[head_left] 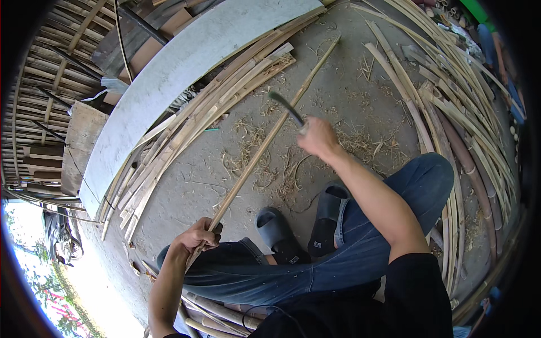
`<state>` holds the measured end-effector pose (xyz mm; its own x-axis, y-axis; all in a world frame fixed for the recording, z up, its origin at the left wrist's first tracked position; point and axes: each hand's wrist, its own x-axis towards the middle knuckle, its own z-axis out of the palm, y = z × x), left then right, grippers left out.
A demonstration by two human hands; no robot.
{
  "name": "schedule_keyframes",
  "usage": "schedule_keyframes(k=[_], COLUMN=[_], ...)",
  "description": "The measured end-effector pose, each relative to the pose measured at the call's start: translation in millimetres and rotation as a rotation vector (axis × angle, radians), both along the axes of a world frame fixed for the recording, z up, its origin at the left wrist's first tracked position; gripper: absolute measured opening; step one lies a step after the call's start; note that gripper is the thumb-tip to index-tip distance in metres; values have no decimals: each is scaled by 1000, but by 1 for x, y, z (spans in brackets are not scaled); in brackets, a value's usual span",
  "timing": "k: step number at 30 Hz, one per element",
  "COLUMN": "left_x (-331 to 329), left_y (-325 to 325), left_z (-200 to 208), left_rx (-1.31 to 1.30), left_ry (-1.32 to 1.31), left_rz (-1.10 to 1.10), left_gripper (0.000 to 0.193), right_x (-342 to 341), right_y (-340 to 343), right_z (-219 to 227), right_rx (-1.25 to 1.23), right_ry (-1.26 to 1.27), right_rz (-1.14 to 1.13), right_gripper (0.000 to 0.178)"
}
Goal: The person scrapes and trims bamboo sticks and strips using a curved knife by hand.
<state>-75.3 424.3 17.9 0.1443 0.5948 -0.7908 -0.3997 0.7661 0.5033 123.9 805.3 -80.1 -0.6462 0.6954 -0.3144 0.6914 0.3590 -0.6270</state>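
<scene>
L hand [198, 236] grips the bamboo strip [253, 160] near its near end, R hand [318, 137] closed on a curved knife [280, 100] by its far half, strip slanting far-right over the floor [349, 84], so too hard a stroke cd poss. gouge it or skid twd L hand.

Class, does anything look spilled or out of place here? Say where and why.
Yes: loose shavings lie strewn over the floor near the held strip, looking untidy against the long strips piled at left.

Grey floor [197, 163] is stretching right of the white board [163, 79], a slatted wall [25, 96] is standing left of the board, and daylight [101, 281] is glaring past the board's near end.
</scene>
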Motion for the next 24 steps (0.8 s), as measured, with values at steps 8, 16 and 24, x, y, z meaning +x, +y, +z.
schedule_keyframes(k=[8, 16, 24], left_x=[-3, -21, -23], left_y=[-8, -9, -18], left_z=[1, -6, -13], left_rx=[-98, -68, -50], left_ry=[-191, -289, -361], left_rz=[94, 161, 117], left_gripper=[28, 31, 32], right_x=[-3, -1, -20], right_y=[-111, -58, -91], right_z=[33, -17, 39], right_rx=[-54, 100, -41], right_ry=[190, 186, 115], right_rz=[463, 277, 388], right_gripper=[21, 20, 24])
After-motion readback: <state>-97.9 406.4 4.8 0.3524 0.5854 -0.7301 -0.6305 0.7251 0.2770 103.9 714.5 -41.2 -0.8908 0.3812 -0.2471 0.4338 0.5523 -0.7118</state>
